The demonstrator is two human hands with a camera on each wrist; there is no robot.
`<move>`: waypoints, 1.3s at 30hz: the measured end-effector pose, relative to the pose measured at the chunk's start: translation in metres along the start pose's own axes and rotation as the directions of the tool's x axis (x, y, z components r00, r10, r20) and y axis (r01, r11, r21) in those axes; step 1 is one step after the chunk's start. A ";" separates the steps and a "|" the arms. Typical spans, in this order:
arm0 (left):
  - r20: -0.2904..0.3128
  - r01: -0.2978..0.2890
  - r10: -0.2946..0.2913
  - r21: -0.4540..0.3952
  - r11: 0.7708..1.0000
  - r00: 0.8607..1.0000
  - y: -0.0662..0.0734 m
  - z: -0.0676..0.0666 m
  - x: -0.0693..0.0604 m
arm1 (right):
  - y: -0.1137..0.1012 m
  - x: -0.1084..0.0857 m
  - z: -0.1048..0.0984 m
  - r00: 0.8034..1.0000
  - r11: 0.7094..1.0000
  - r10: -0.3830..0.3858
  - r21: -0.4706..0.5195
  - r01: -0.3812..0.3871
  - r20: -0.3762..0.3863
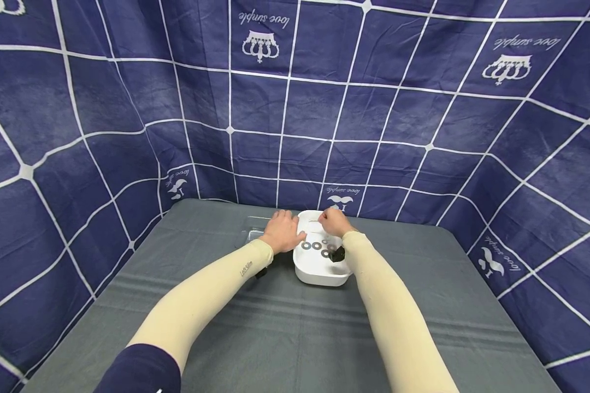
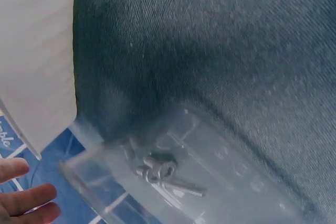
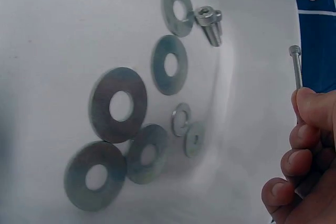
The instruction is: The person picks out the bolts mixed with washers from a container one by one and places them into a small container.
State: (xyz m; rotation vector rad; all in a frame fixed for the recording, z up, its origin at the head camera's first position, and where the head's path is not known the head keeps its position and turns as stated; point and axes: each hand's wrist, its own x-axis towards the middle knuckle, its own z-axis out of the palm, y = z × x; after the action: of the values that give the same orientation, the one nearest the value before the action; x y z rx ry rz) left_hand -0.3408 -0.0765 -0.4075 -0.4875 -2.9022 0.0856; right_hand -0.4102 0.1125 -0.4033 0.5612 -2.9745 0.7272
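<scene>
My right hand [image 1: 335, 222] is over the far part of a white tray [image 1: 320, 278]. Between its thumb and fingers it pinches a long thin socket-head bolt [image 3: 295, 59], head upward in the right wrist view. Inside the tray lie several flat washers [image 3: 119, 76], large and small, and short socket-head bolts [image 3: 211, 24]. My left hand [image 1: 281, 232] is at the tray's left side, its thumb reaching over the rim and its fingers loosely extended. Whether it touches the rim I cannot tell. It holds nothing that I can see.
Left of the tray, partly behind my left hand, stands a clear plastic box [image 2: 231, 182] with several metal bolts [image 2: 181, 186] in it. Grey cloth [image 1: 255, 338] covers the table. A blue curtain [image 1: 314, 109] with white lines hangs behind and at both sides.
</scene>
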 end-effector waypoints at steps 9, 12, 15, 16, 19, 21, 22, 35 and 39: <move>0.014 0.034 -0.034 -0.022 0.999 0.999 -0.013 -0.010 -0.006 | -0.013 0.001 -0.015 0.999 0.999 -0.049 0.007 0.049 -0.015; 0.010 0.038 -0.038 -0.012 0.999 0.999 -0.017 -0.010 -0.007 | -0.018 0.001 -0.019 0.997 0.997 -0.075 0.006 0.075 -0.016; 0.014 0.042 -0.042 -0.012 0.999 0.999 -0.021 -0.010 -0.009 | -0.023 0.001 -0.022 0.996 0.996 -0.084 0.005 0.084 -0.004; 0.012 0.045 -0.045 -0.015 0.999 0.999 -0.023 -0.010 -0.010 | -0.024 0.002 -0.023 0.996 0.996 -0.086 -0.001 0.086 -0.002; 0.004 0.055 -0.055 -0.014 0.998 0.998 -0.028 -0.012 -0.013 | -0.030 0.004 -0.025 0.996 0.996 -0.089 0.003 0.089 -0.006; -0.005 0.063 -0.063 -0.020 0.998 0.998 -0.032 -0.013 -0.014 | -0.034 0.006 -0.027 0.996 0.996 -0.092 0.003 0.092 -0.009; -0.006 0.066 -0.066 -0.022 0.998 0.998 -0.033 -0.014 -0.015 | -0.036 0.006 -0.027 0.995 0.995 -0.103 0.002 0.103 -0.011; -0.011 0.102 -0.103 -0.041 0.994 0.995 -0.059 -0.013 -0.031 | -0.069 0.011 -0.027 0.982 0.982 -0.187 -0.019 0.187 0.028; 0.005 0.115 -0.115 -0.049 0.992 0.993 -0.064 -0.014 -0.035 | -0.073 0.014 -0.026 0.975 0.976 -0.214 -0.018 0.215 0.051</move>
State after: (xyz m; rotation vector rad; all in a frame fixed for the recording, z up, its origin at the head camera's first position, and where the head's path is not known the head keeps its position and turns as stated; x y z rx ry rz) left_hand -0.3260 -0.1484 -0.3944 -0.3269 -2.9330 -0.0016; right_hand -0.3990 0.0592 -0.3467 0.8940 -2.8981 0.6671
